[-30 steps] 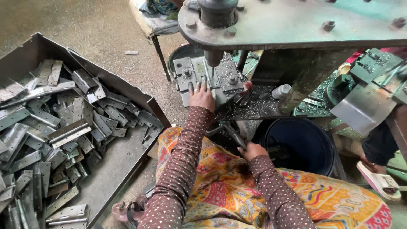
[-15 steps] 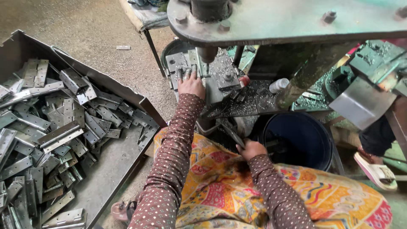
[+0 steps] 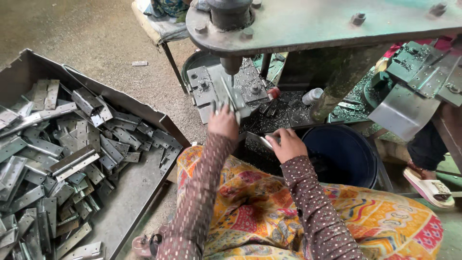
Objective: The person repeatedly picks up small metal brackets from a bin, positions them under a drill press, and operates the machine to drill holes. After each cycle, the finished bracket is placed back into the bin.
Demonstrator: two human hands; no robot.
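Flat grey metal hinge plate [image 3: 230,97] lies on the press bed, left hand [image 3: 223,123] gripping it; right hand [image 3: 285,144] pinches another strip — rusty sheet-metal tray [image 3: 144,108] holds heaped hinges [image 3: 53,159]; dark-blue bucket [image 3: 344,154] alongside.

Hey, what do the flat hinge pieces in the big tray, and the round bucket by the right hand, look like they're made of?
The hinge pieces look like plated or bare steel: silver-grey, flat, with dull glints and punched holes. The tray seems to be darker sheet metal with thin folded walls. The bucket by the right hand is dark blue and smooth-rimmed, probably plastic, though painted metal can't be ruled out.
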